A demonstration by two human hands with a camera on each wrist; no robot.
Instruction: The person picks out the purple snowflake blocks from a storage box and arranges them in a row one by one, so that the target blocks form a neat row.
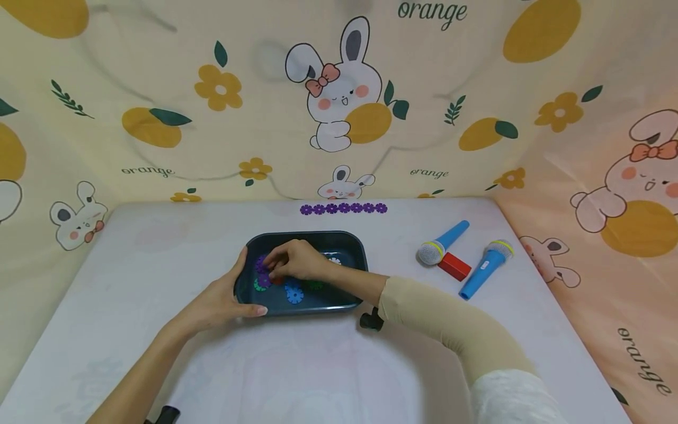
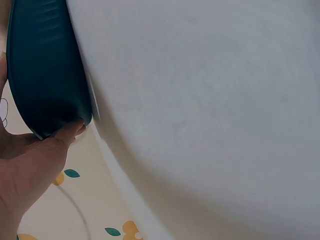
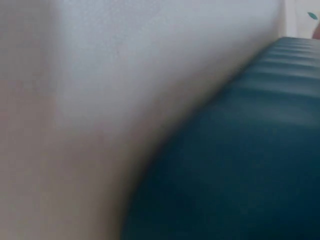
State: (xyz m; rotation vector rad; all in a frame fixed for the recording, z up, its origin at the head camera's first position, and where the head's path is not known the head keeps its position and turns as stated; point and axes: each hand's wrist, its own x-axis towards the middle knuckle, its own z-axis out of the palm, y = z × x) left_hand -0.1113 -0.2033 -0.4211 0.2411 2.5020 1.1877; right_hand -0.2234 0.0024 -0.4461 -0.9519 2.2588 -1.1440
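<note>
A dark blue-green tray (image 1: 331,307) stands on the table. My left hand (image 1: 219,297) grips its left end, thumb at the front side and fingers along the left rim. In the left wrist view, the left hand (image 2: 37,162) holds the end of the tray (image 2: 45,70). Over the tray, the bent fingers of my right hand (image 1: 299,260) pinch at a purple flower-shaped disc (image 1: 261,263) near the left end. Beside it lie another purple disc, a green disc (image 1: 259,285) and blue discs (image 1: 294,293). The right wrist view shows the tray's outer side (image 3: 235,165), no hand.
Several purple discs (image 1: 344,208) form a row at the table's back edge. Two blue toy microphones (image 1: 452,234) and a red block (image 1: 454,267) lie to the right. The white table (image 1: 296,371) meets a printed cloth (image 1: 254,135) behind.
</note>
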